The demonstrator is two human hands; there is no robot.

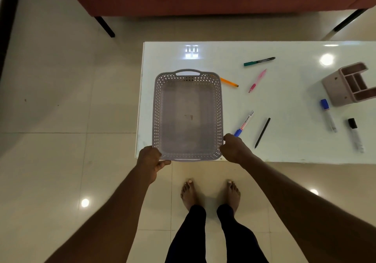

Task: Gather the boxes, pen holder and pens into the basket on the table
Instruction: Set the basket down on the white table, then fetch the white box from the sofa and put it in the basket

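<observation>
Both hands hold the grey basket point(188, 116) at its near corners, left hand point(149, 161) and right hand point(234, 147) with fingers curled on the rim, at the white surface's point(284, 99) near left end. Right of it lie scattered pens, from the black pen point(262, 132) out to the green pen point(259, 61). Pink pen holder point(351, 83) lies tipped at far right.

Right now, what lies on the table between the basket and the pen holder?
Head view: pink pen, blue marker and black pen lie between basket and pen holder.
</observation>
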